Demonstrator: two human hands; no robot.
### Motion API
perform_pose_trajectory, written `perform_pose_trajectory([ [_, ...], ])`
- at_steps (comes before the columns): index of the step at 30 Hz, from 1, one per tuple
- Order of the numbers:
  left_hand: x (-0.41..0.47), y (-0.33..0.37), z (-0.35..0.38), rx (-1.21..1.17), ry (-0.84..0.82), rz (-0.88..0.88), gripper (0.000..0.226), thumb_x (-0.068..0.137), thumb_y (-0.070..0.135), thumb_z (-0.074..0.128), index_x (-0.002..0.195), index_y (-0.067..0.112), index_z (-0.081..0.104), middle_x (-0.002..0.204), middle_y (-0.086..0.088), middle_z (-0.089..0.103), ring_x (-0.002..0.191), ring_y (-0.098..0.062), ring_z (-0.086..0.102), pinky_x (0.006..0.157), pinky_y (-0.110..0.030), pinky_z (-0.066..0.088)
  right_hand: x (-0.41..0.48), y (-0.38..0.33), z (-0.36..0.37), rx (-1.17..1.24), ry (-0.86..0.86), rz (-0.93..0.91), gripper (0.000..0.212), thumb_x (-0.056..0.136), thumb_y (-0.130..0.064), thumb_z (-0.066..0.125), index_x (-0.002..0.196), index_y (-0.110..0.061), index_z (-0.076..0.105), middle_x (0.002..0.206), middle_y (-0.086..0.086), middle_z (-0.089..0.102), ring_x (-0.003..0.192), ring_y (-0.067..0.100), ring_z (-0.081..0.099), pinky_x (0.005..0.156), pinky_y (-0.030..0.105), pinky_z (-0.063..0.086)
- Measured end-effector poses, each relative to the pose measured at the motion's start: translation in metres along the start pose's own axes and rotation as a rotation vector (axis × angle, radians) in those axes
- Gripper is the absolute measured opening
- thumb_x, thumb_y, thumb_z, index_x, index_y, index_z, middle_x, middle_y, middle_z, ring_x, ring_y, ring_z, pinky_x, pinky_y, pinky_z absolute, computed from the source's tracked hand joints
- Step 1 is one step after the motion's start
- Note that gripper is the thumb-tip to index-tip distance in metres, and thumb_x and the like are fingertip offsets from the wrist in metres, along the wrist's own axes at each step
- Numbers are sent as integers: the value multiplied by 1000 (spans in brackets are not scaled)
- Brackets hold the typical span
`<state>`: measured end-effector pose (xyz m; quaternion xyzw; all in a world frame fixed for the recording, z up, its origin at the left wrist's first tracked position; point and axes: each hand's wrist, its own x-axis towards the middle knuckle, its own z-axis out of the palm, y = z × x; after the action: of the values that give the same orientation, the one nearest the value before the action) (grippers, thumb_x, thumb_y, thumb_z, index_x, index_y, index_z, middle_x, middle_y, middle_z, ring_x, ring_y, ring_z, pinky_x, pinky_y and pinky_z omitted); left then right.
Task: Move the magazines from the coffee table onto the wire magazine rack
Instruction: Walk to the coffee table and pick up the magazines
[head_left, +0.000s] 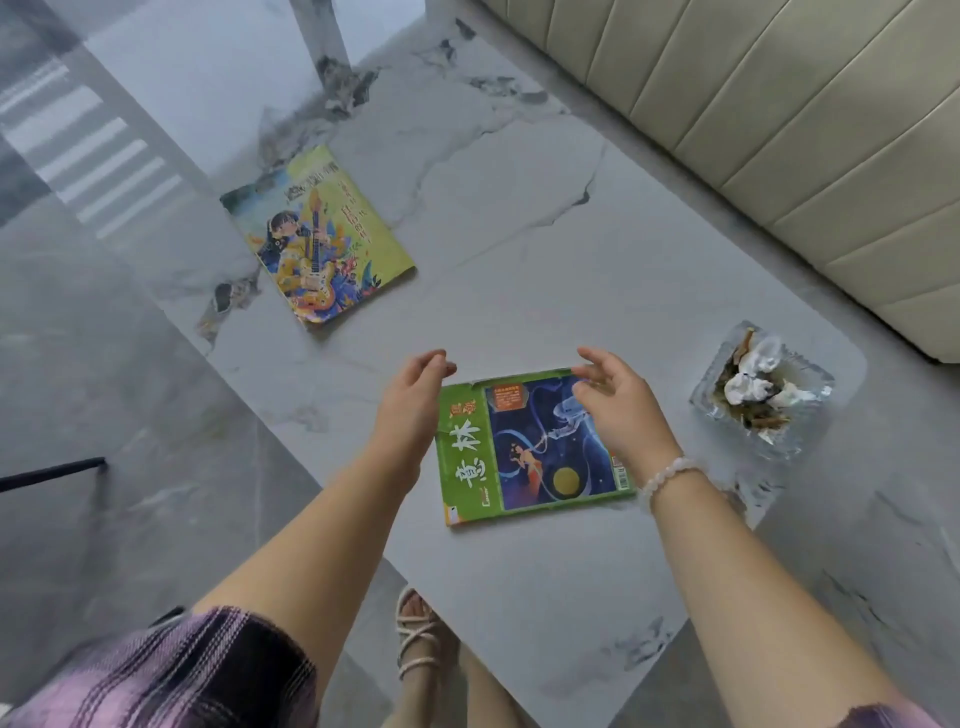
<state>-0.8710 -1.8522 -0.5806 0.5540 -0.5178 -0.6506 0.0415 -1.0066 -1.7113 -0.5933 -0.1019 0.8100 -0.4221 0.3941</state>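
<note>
I am reaching both hands — left hand (415, 397) and right hand (618, 402), fingers spread, gripping nothing — over the green magazine (530, 447) lying beside the glass ashtray (763, 389) on the bench (519, 234), needing to pinch its edges next.

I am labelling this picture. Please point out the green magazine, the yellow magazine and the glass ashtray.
green magazine (470, 467), head view, green title strip
yellow magazine (317, 234), head view, cover middle
glass ashtray (714, 402), head view, near rim
</note>
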Motion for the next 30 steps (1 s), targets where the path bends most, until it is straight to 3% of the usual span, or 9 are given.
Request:
perform_pose_trajectory([
  [3,30,-25,12,143,-27,44,39,95,25,45,134,18,46,135,1,53,100,-7,51,76,-19,38,32,25,6,-239,-5,-57,43,91,-7,53,133,-19,47,122,0,57,117,16,51,89,24,39],
  [5,51,-41,17,312,-32,95,44,93,25,49,136,22,43,138,3,51,82,-1,54,63,-13,40,52,40,12,-421,-12,-121,47,90,-7,55,134,-19,46,127,2,56,121,19,47,93,27,39],
  [6,60,-46,20,432,-33,106,47,91,25,52,137,24,41,140,4,49,78,-1,53,66,-15,42,61,46,15,-518,-23,-153,49,89,-7,55,135,-19,45,130,2,55,124,20,44,99,31,38],
  [8,77,-59,24,686,-35,123,57,88,28,56,141,25,34,145,2,43,98,-10,55,88,-27,44,77,57,24,-689,-57,-214,52,88,-10,56,137,-20,42,136,1,52,130,21,37,109,37,33],
  [11,95,-76,30,1017,-37,171,71,83,32,58,145,25,23,152,2,31,137,-19,32,112,-40,28,96,70,37,-879,-96,-251,59,88,-12,57,141,-24,34,145,-2,44,137,21,29,114,39,22],
  [14,102,-87,33,1202,-44,226,78,83,32,58,147,25,13,155,3,22,142,-20,20,117,-40,11,105,79,47,-1029,-107,-283,67,86,-14,60,143,-28,27,148,-3,37,139,21,26,116,42,16],
  [18,107,-96,34,1414,-29,318,77,84,31,56,146,20,12,150,-1,27,140,-23,22,117,-41,5,110,87,51,-1145,-56,-330,62,82,-15,65,134,-28,36,134,0,44,127,23,37,114,47,18],
  [24,118,-104,33,1396,40,421,48,77,16,53,123,21,41,117,-2,46,111,-26,39,102,-33,26,112,89,54,-1178,1,-348,38,83,-15,64,117,-26,52,117,1,49,112,23,41,107,42,25],
  [30,118,-98,25,1305,30,443,29,79,17,58,107,18,49,124,-1,46,112,-25,41,93,-32,31,109,82,52,-1147,-47,-296,33,83,-16,63,113,-25,52,121,-2,51,118,21,43,113,46,19],
])
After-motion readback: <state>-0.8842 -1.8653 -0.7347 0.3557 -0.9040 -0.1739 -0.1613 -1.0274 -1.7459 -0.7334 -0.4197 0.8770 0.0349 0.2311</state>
